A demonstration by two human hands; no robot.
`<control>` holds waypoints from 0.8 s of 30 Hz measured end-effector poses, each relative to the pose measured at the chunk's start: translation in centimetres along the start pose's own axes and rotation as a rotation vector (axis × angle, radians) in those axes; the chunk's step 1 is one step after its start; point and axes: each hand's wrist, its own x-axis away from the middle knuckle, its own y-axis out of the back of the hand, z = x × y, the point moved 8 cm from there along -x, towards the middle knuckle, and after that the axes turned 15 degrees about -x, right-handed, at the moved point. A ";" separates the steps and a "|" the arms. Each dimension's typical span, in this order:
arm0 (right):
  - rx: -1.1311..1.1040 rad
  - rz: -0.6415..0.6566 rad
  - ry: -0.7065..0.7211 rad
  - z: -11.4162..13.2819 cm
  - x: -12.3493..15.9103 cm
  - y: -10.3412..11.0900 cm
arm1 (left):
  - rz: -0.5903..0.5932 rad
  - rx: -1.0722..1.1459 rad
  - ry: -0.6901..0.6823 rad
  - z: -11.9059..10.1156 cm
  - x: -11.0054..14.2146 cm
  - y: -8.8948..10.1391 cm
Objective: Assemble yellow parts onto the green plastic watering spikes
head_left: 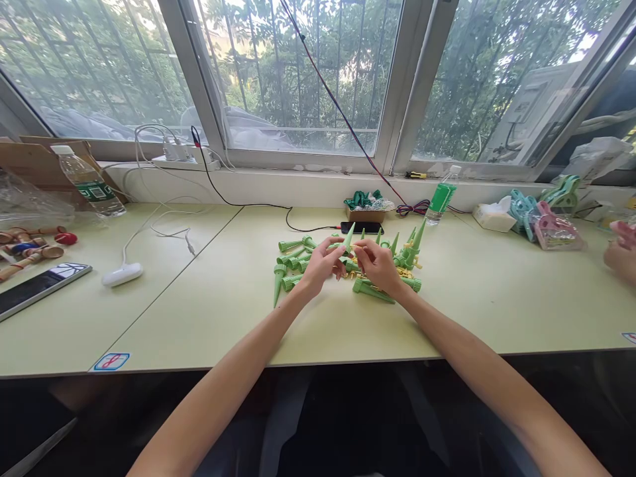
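Note:
My left hand (325, 262) is closed around a green plastic watering spike (350, 237), its tip pointing up. Close against it, my right hand (376, 264) pinches at the spike's side, where a small yellow part (354, 247) shows between the fingertips. More green spikes lie on the table around both hands, such as one pointing toward me (278, 285) on the left and one lying on its side (372, 290) below my right hand. Several others stand upright at the right, among them a tall spike (418, 242). Small yellow pieces are scattered between them, partly hidden by my hands.
Behind the spikes are a black phone (355, 227) and a small cardboard box (368, 213). A green-labelled bottle (442, 195), tissues (495, 214) and plastic clips (556, 225) stand at the right. Another person's hand (620, 260) is at the right edge. A white device (122, 274) lies left.

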 end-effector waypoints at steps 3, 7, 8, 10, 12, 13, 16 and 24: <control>0.002 -0.005 0.005 0.0 0.0 0.1 | 0.000 -0.007 0.002 0.0 0.0 0.0; 0.003 -0.012 0.006 -0.1 0.0 0.1 | 0.003 -0.014 -0.003 0.0 0.0 0.0; 0.003 -0.011 0.005 -0.1 0.0 0.1 | 0.004 -0.015 -0.005 0.0 0.0 0.0; 0.003 -0.010 0.004 0.0 0.0 0.1 | 0.006 -0.016 -0.009 0.0 0.0 0.0; 0.004 -0.011 0.002 0.0 0.0 0.1 | 0.009 -0.017 -0.009 0.0 0.0 0.0; 0.005 -0.012 0.001 0.1 0.0 0.2 | 0.009 -0.017 -0.009 0.0 0.0 0.0; 0.005 -0.017 0.003 0.1 0.0 0.2 | 0.007 -0.020 -0.008 -0.1 0.0 0.0; 0.008 -0.013 0.001 0.1 0.0 0.2 | 0.006 -0.017 -0.007 0.0 0.0 0.0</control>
